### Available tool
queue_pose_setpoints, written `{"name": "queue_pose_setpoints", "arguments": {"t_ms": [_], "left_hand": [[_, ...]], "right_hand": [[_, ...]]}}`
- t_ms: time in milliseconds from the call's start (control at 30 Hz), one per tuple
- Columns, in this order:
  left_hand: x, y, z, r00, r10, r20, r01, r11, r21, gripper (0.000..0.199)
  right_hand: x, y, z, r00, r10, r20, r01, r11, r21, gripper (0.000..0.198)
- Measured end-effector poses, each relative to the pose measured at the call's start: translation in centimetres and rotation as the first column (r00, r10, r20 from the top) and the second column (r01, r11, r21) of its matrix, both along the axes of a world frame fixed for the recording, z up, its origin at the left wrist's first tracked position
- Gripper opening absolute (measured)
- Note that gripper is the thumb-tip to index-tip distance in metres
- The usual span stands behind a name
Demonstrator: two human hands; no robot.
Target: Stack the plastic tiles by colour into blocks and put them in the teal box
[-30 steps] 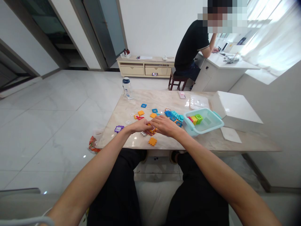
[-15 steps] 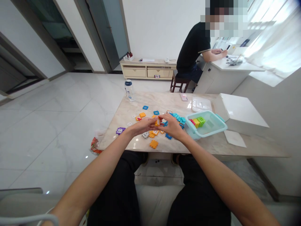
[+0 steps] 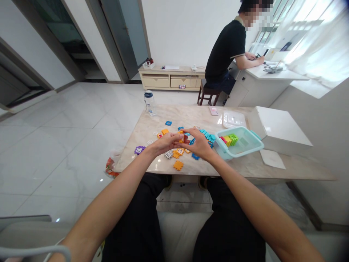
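Note:
Over the middle of the table, my left hand point(image 3: 167, 142) grips an orange interlocking building block point(image 3: 181, 137) with toothed edges. My right hand point(image 3: 198, 144) reaches in from the other side, its thumb and forefinger at the block's lower and upper edges. Fingers partly cover the block. Beneath and around the hands lie loose pieces: a grey one with a white window frame point(image 3: 168, 154), a plain orange one point(image 3: 178, 165), a purple one with a white window point(image 3: 139, 150), a blue one point(image 3: 168, 123) and a heap of turquoise ones point(image 3: 207, 135).
Right of the hands stands a light-green plastic basket point(image 3: 247, 154) with green, yellow and red pieces inside. Behind it lie a clear lid point(image 3: 233, 119) and a pink phone point(image 3: 213, 111). A white box point(image 3: 283, 125) and a water bottle point(image 3: 150, 103) flank the table. Another person point(image 3: 226, 47) sits beyond.
My right hand's fingers have spread a little wider around the orange block, which has turned slightly. The loose pieces on the table have stayed where they were.

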State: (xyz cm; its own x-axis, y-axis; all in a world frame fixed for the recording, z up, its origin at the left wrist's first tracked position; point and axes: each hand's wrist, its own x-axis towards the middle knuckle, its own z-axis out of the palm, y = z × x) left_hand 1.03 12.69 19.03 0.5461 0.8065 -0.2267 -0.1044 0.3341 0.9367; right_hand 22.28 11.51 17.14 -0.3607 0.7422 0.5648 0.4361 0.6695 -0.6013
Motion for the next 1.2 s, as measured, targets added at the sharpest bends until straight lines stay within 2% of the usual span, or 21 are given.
{"name": "queue_pose_setpoints", "arguments": {"t_ms": [167,267,400,500,567,633,733,800,1100,1200], "left_hand": [[0.1,-0.1,0.0,1.000,-0.020,-0.012,0.020,0.999,0.040,0.048],[0.5,-0.1,-0.2,0.996,0.035,-0.077,-0.024,0.990,0.137,0.055],[1.5,0.1,-0.6,0.969,0.177,-0.171,-0.118,0.944,0.310,0.063],[2.2,0.0,-0.8,0.956,0.235,-0.174,-0.145,0.898,0.417,0.060],[2.7,-0.3,-0.8,0.950,0.259,-0.175,-0.142,0.857,0.495,0.054],[3.0,-0.6,-0.7,0.911,0.335,-0.241,-0.128,0.785,0.606,0.046],[3.5,-1.2,-0.6,0.757,0.525,-0.389,-0.055,0.645,0.763,0.044],[3.7,-1.4,-0.6,0.673,0.601,-0.430,-0.020,0.596,0.803,0.047],[4.0,-1.3,-0.8,0.612,0.642,-0.461,0.024,0.567,0.823,0.044],[3.9,-1.2,-0.8,0.621,0.639,-0.453,0.020,0.566,0.824,0.043]], "right_hand": [[0.1,0.1,0.1,0.998,-0.052,0.026,0.051,0.998,0.028,0.048],[0.4,0.4,-0.2,0.992,-0.112,0.056,0.108,0.992,0.063,0.045],[0.7,1.0,-0.8,0.971,-0.233,0.058,0.229,0.971,0.069,0.045],[0.6,1.0,-1.0,0.964,-0.258,0.064,0.253,0.964,0.080,0.045],[0.4,0.9,-1.1,0.962,-0.265,0.071,0.258,0.961,0.096,0.043],[0.1,0.8,-1.1,0.961,-0.265,0.082,0.256,0.961,0.108,0.041],[-0.2,0.6,-1.1,0.963,-0.249,0.108,0.237,0.965,0.112,0.043],[-0.3,0.6,-1.1,0.961,-0.246,0.123,0.234,0.966,0.108,0.043],[-0.3,0.3,-1.0,0.949,-0.268,0.165,0.255,0.962,0.097,0.042],[-0.4,0.2,-1.1,0.950,-0.269,0.159,0.257,0.962,0.095,0.045]]}}
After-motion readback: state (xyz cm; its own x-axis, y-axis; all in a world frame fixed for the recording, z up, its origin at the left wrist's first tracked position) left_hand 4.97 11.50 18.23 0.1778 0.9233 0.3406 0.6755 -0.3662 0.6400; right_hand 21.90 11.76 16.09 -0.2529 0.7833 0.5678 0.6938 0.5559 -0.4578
